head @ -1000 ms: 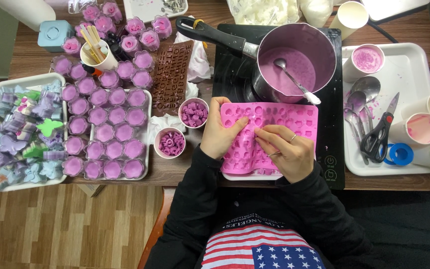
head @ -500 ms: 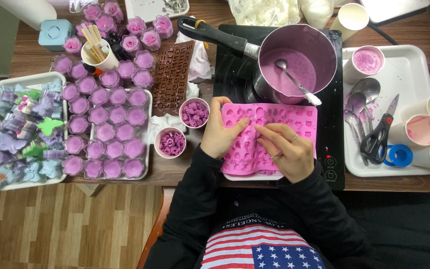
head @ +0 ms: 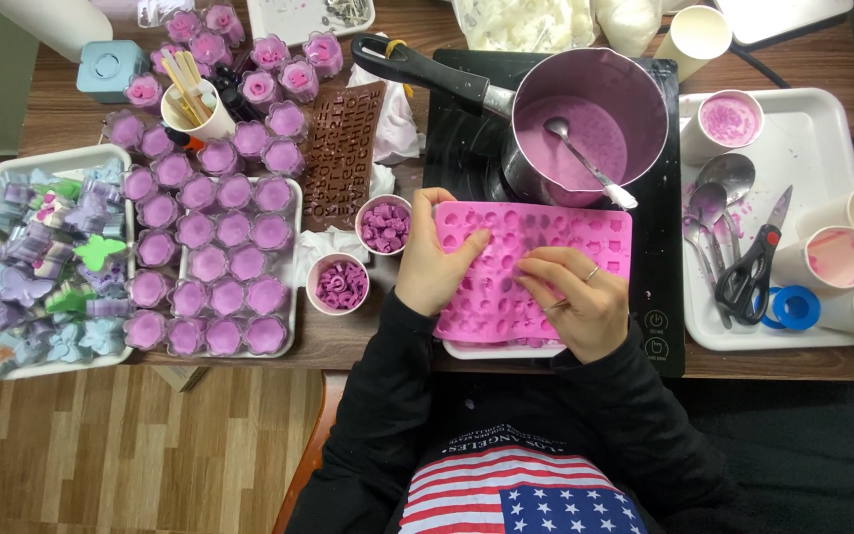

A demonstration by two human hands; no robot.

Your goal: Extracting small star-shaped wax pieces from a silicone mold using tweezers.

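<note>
1. I see my left hand (head: pixel 437 265) resting on the left end of the flat pink silicone mould with rows of small cavities (head: pixel 546 252); the thumb lies on the near edge and the fingers are loosely spread over the top, pressing down rather than pinching.
2. My right hand (head: pixel 570 297) lies on the mould's near right part, fingers curled and drawn together with the tips bearing on the cavities; I cannot tell whether anything is held between them.
3. The mould sits directly in front of me, partly on a white tray (head: pixel 506 349) and overlapping the black induction hob (head: pixel 664 297).
4. Just behind the mould stands a metal saucepan of lilac liquid (head: pixel 585 129) on the hob, a spoon (head: pixel 585 163) leaning in it, its black handle pointing left.
5. Just left of my left hand are two small paper cups of purple pieces (head: pixel 384 223) (head: pixel 338 284), the nearer one almost touching the mould's corner.
6. Further left, a brown letter mould (head: pixel 346 153) and a tray of purple flower-shaped candles (head: pixel 219 267).
7. To the right, well apart, a white tray (head: pixel 812 129) holds spoons, scissors (head: pixel 748 267) and paper cups.
</note>
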